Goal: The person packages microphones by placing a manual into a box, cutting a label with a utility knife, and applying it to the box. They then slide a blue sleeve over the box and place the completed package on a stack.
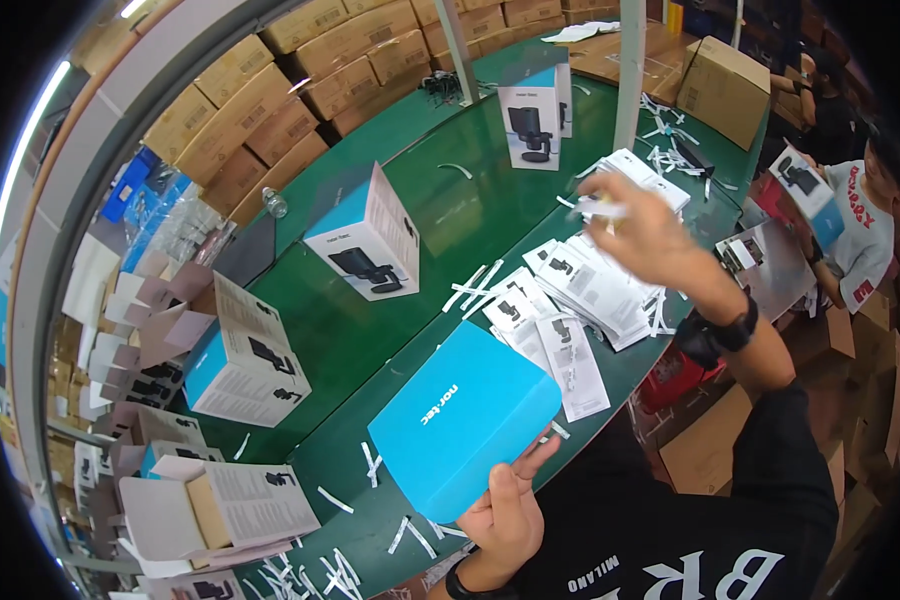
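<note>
Blue box held at the table's near edge

Blue box (463, 420) rests in the left hand (505, 515), fingers clamped on its corner. Right hand (638, 232), blurred, pinches a white strip (600, 209) above stacked leaflets (595, 290). Bare green table (470, 215) lies beyond, between standing boxes (365, 235).

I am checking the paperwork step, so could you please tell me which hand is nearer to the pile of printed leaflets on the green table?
Right. The right hand hovers directly over the leaflets; the left hand holds the blue box nearer the person.
</note>
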Available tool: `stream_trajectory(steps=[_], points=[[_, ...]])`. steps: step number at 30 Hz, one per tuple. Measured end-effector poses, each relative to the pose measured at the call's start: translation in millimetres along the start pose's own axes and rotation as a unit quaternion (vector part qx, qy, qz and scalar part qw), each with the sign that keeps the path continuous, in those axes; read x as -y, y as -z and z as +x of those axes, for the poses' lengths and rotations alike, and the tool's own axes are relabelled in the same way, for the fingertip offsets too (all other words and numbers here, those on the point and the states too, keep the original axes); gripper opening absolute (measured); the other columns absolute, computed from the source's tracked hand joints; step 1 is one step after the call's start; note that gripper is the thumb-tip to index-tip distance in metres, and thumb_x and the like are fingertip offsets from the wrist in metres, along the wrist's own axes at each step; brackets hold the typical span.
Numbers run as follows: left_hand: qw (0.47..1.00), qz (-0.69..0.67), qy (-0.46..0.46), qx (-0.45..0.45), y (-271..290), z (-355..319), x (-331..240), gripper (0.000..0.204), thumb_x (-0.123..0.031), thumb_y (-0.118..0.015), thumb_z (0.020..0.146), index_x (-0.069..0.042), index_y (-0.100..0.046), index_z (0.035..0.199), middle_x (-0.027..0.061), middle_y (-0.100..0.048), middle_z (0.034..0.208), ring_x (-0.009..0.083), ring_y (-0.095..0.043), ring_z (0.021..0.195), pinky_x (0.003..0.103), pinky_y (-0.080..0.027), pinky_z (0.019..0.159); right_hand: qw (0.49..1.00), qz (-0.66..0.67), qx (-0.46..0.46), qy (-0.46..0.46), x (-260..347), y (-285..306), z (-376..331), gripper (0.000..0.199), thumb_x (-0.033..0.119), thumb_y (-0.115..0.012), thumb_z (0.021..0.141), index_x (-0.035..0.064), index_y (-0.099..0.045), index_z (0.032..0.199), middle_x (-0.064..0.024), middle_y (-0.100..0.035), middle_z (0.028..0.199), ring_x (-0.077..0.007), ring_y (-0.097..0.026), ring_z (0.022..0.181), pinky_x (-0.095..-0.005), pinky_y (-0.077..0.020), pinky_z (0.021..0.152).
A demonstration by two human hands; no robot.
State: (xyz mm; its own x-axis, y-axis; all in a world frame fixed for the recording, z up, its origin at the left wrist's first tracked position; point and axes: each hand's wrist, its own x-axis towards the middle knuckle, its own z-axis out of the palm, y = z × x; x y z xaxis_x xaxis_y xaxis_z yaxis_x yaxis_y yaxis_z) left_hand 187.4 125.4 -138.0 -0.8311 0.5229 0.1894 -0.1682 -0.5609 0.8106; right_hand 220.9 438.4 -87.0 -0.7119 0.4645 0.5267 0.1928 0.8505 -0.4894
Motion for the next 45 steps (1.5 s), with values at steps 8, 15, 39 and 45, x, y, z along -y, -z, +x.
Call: stream_trajectory(steps=[8, 15, 39, 45], points=[[0.991, 0.055, 0.040, -0.113, 19.3, -18.8, -49.0, 0.048, -0.003, -0.057, 0.099, 0.007, -0.042, 0.143, 0.0270, -0.064, 0.128, 0.0367, -0.072, 0.107, 0.041, -0.067, 0.077, 0.888, 0.394, 0.110, 0.207, 97.2, -29.6, -38.5, 0.061, 0.018, -0.085, 0.083, -0.0032, -0.057, 0.133, -0.0155, -0.072, 0.111, -0.0164, -0.071, 0.082, -0.0300, -0.0567, 0.070], [0.979, 0.105, 0.063, -0.164, 5.9, -12.1, -61.5, 0.048, -0.003, -0.058, 0.098, 0.008, -0.042, 0.142, 0.0271, -0.067, 0.122, 0.0355, -0.075, 0.099, 0.040, -0.067, 0.073, 0.900, 0.228, 0.117, 0.351, 98.5, -49.2, -40.0, 0.046, 0.019, -0.086, 0.076, 0.0066, -0.068, 0.117, -0.0073, -0.072, 0.104, -0.0212, -0.071, 0.069, -0.0278, -0.0566, 0.053], [0.818, 0.542, -0.193, 0.005, 143.6, 17.5, -84.6, 0.050, -0.002, -0.084, 0.078, 0.002, -0.063, 0.123, 0.0289, -0.050, 0.143, 0.0429, -0.058, 0.128, 0.049, -0.050, 0.106, 0.911, 0.205, 0.058, 0.353, 134.0, -88.6, -65.7, 0.028, 0.013, -0.090, 0.073, 0.0071, -0.074, 0.095, -0.0072, -0.073, 0.096, -0.0160, -0.068, 0.062, -0.0267, -0.0523, 0.050], [0.839, 0.509, -0.190, 0.034, 148.9, 21.3, -91.3, 0.053, -0.004, -0.086, 0.073, 0.002, -0.064, 0.121, 0.0288, -0.051, 0.142, 0.0498, -0.056, 0.130, 0.056, -0.048, 0.107, 0.924, 0.206, 0.093, 0.310, 131.4, -91.2, -64.8, 0.027, 0.010, -0.089, 0.073, 0.0074, -0.075, 0.096, -0.0087, -0.072, 0.103, -0.0160, -0.065, 0.060, -0.0265, -0.0521, 0.049]])
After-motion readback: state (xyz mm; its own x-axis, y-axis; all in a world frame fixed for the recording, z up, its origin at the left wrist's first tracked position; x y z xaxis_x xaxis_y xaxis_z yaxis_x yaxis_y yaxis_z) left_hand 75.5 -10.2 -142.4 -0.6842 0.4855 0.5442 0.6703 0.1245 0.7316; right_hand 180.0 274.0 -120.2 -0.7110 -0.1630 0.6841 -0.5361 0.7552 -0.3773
